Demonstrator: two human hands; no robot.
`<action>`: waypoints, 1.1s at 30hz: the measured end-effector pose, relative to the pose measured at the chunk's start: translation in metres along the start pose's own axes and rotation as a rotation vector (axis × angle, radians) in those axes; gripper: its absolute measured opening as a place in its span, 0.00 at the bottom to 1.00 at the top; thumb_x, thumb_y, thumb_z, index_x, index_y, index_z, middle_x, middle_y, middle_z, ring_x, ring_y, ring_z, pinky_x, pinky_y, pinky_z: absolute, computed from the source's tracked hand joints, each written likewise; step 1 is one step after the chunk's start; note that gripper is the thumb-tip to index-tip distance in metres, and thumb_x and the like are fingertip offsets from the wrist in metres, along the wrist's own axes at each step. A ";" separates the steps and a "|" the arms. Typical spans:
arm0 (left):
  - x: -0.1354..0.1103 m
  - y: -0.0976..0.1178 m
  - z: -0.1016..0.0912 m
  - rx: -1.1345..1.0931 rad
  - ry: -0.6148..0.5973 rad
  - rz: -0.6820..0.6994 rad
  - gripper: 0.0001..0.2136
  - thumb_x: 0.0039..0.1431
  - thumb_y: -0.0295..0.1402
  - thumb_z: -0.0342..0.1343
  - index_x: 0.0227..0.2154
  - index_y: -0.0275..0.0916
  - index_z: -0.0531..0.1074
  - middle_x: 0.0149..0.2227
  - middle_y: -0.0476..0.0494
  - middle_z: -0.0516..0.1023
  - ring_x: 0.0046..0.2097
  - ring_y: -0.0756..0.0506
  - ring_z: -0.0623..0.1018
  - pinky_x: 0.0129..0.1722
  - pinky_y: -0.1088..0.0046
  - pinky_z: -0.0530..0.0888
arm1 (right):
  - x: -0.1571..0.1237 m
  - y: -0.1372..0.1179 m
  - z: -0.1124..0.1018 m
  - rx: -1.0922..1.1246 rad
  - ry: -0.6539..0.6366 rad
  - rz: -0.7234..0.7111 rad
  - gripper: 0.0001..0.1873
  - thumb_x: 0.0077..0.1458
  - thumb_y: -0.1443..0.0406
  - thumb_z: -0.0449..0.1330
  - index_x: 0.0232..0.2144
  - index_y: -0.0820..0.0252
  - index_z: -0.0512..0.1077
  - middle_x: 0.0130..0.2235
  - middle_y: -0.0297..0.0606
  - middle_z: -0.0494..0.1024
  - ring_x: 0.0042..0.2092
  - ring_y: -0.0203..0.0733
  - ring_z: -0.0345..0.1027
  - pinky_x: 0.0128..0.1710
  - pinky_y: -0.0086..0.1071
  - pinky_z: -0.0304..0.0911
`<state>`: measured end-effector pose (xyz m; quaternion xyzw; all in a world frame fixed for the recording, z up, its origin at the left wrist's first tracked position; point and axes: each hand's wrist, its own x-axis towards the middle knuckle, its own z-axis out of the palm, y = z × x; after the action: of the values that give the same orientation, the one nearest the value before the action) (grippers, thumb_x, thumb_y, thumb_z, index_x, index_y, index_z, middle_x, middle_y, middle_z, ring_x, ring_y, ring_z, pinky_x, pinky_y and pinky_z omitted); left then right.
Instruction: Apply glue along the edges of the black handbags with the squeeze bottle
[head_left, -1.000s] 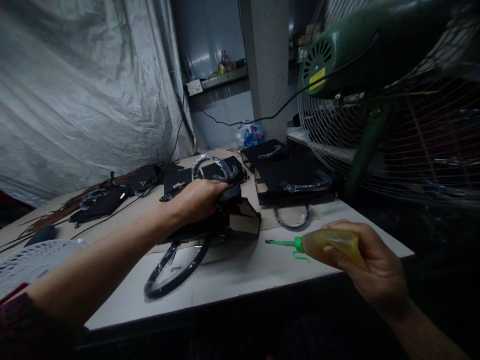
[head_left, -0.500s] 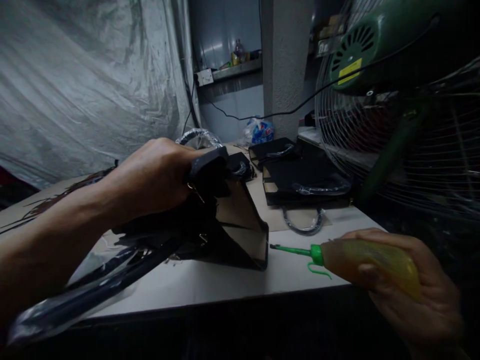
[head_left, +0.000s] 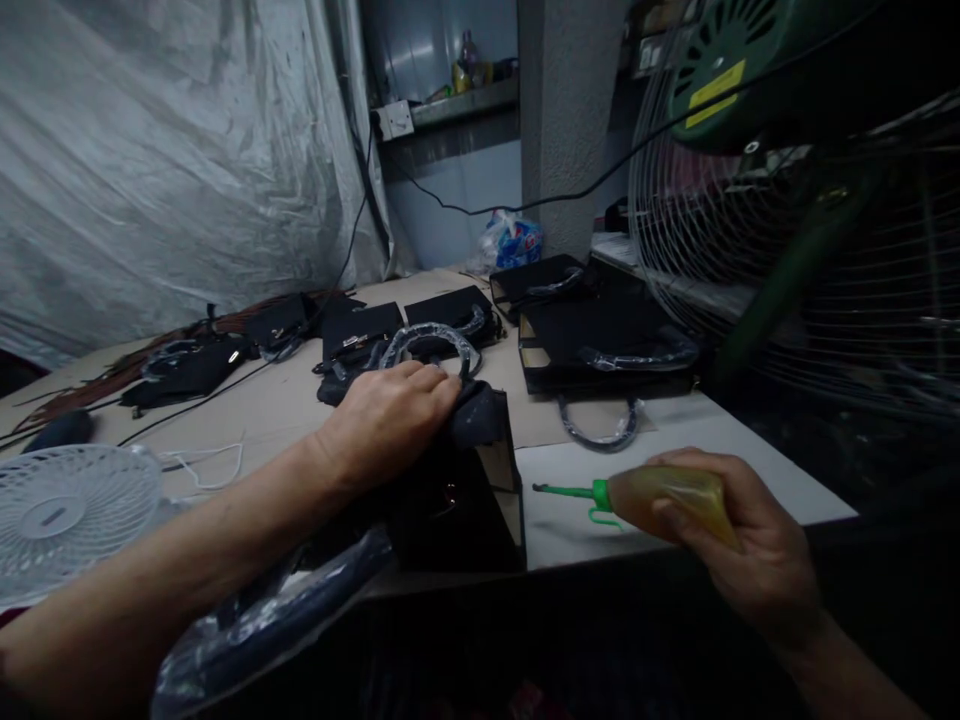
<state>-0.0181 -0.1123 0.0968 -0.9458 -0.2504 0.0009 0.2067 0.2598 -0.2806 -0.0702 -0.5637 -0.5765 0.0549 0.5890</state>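
Note:
My left hand grips the top edge of a black handbag that lies at the table's front edge, its tan lining showing on the right side. A plastic-wrapped black handle of that bag hangs over the edge toward me. My right hand is closed round a soft yellow glue bottle with a green nozzle. The nozzle points left, a short way from the bag's open side.
Several more black bags with wrapped handles lie across the table behind. A large green fan stands close on the right. A small white fan sits at the left. A cable runs over the tabletop. Plastic sheeting hangs behind.
My left hand lifted the bag toward me, then set it down at the front edge, with its handle now hanging over. The glue bottle stayed in my right hand, nozzle near the bag.

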 end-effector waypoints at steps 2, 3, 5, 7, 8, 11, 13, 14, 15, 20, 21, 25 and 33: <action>-0.003 0.002 0.002 0.055 0.036 0.026 0.11 0.68 0.25 0.50 0.44 0.36 0.78 0.44 0.38 0.84 0.43 0.40 0.82 0.40 0.66 0.81 | 0.010 0.002 0.007 0.026 -0.090 -0.103 0.13 0.66 0.56 0.66 0.48 0.52 0.73 0.41 0.39 0.79 0.36 0.48 0.77 0.31 0.35 0.74; -0.004 0.002 0.003 0.081 0.056 0.033 0.11 0.68 0.26 0.50 0.44 0.36 0.78 0.44 0.38 0.84 0.42 0.40 0.82 0.38 0.67 0.81 | 0.015 0.002 0.011 0.053 -0.137 -0.158 0.13 0.66 0.56 0.66 0.49 0.52 0.72 0.41 0.39 0.79 0.37 0.47 0.77 0.31 0.35 0.73; -0.005 0.003 0.005 0.128 0.089 0.033 0.11 0.69 0.26 0.49 0.45 0.35 0.78 0.44 0.37 0.84 0.41 0.40 0.82 0.34 0.68 0.80 | 0.025 0.003 0.018 0.103 -0.207 -0.237 0.15 0.66 0.56 0.66 0.51 0.50 0.71 0.41 0.39 0.80 0.38 0.48 0.77 0.33 0.36 0.73; -0.006 0.004 0.007 0.161 0.111 0.022 0.11 0.69 0.26 0.49 0.44 0.35 0.78 0.43 0.36 0.84 0.40 0.40 0.82 0.31 0.69 0.78 | 0.035 0.005 0.025 0.129 -0.248 -0.282 0.17 0.65 0.56 0.67 0.53 0.49 0.71 0.43 0.39 0.80 0.41 0.50 0.78 0.37 0.39 0.74; -0.006 0.005 0.009 0.176 0.119 0.017 0.11 0.69 0.25 0.50 0.44 0.35 0.78 0.43 0.36 0.84 0.39 0.40 0.81 0.30 0.69 0.77 | 0.039 0.006 0.027 0.134 -0.261 -0.301 0.18 0.64 0.58 0.68 0.53 0.48 0.71 0.44 0.40 0.80 0.41 0.50 0.77 0.39 0.40 0.74; -0.005 0.006 0.015 0.226 0.143 0.002 0.11 0.68 0.25 0.50 0.43 0.36 0.78 0.42 0.37 0.84 0.38 0.41 0.80 0.29 0.70 0.76 | 0.049 0.010 0.033 0.124 -0.285 -0.341 0.18 0.61 0.62 0.68 0.53 0.50 0.72 0.43 0.40 0.80 0.41 0.50 0.77 0.39 0.40 0.73; -0.005 0.006 0.019 0.262 0.170 -0.003 0.12 0.68 0.25 0.49 0.43 0.36 0.78 0.42 0.37 0.84 0.38 0.42 0.80 0.29 0.70 0.75 | 0.052 0.013 0.035 0.109 -0.308 -0.357 0.15 0.61 0.63 0.68 0.50 0.52 0.73 0.42 0.40 0.80 0.39 0.48 0.77 0.37 0.37 0.71; -0.004 0.006 0.021 0.279 0.184 -0.005 0.12 0.68 0.24 0.49 0.43 0.36 0.78 0.42 0.37 0.84 0.37 0.42 0.80 0.29 0.70 0.75 | 0.053 0.014 0.036 0.102 -0.323 -0.362 0.13 0.62 0.63 0.67 0.48 0.53 0.73 0.41 0.40 0.80 0.38 0.47 0.77 0.36 0.36 0.71; -0.004 0.005 0.023 0.295 0.194 -0.006 0.12 0.67 0.23 0.48 0.43 0.35 0.78 0.42 0.36 0.83 0.37 0.42 0.79 0.28 0.70 0.75 | 0.054 0.015 0.036 0.096 -0.333 -0.364 0.13 0.62 0.63 0.67 0.48 0.54 0.73 0.41 0.40 0.80 0.38 0.46 0.76 0.35 0.35 0.71; -0.003 0.005 0.029 0.338 0.243 0.012 0.14 0.68 0.22 0.47 0.45 0.33 0.78 0.41 0.37 0.83 0.35 0.42 0.79 0.27 0.67 0.75 | 0.054 0.017 0.038 0.079 -0.323 -0.366 0.14 0.64 0.64 0.66 0.51 0.54 0.71 0.42 0.41 0.78 0.39 0.46 0.75 0.38 0.36 0.70; -0.003 0.005 0.030 0.335 0.249 0.017 0.14 0.68 0.22 0.47 0.45 0.33 0.78 0.41 0.37 0.83 0.35 0.42 0.79 0.27 0.67 0.75 | 0.054 0.016 0.038 0.078 -0.333 -0.372 0.13 0.64 0.64 0.65 0.50 0.55 0.71 0.42 0.40 0.78 0.39 0.45 0.75 0.37 0.36 0.70; -0.003 0.006 0.031 0.303 0.246 0.007 0.13 0.69 0.23 0.49 0.47 0.34 0.77 0.42 0.37 0.84 0.37 0.42 0.80 0.29 0.68 0.74 | 0.057 0.009 0.039 0.086 -0.401 -0.412 0.06 0.64 0.64 0.64 0.44 0.55 0.73 0.37 0.37 0.77 0.34 0.42 0.73 0.33 0.33 0.68; -0.002 0.010 0.030 0.319 0.234 0.009 0.13 0.68 0.21 0.48 0.45 0.32 0.77 0.39 0.38 0.82 0.35 0.42 0.79 0.27 0.67 0.72 | 0.061 0.006 0.042 0.048 -0.385 -0.465 0.07 0.63 0.68 0.61 0.43 0.54 0.72 0.37 0.37 0.77 0.35 0.43 0.73 0.33 0.33 0.66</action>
<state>-0.0185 -0.1099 0.0651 -0.8959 -0.2168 -0.0685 0.3817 0.2526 -0.2096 -0.0493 -0.3818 -0.7895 0.0381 0.4790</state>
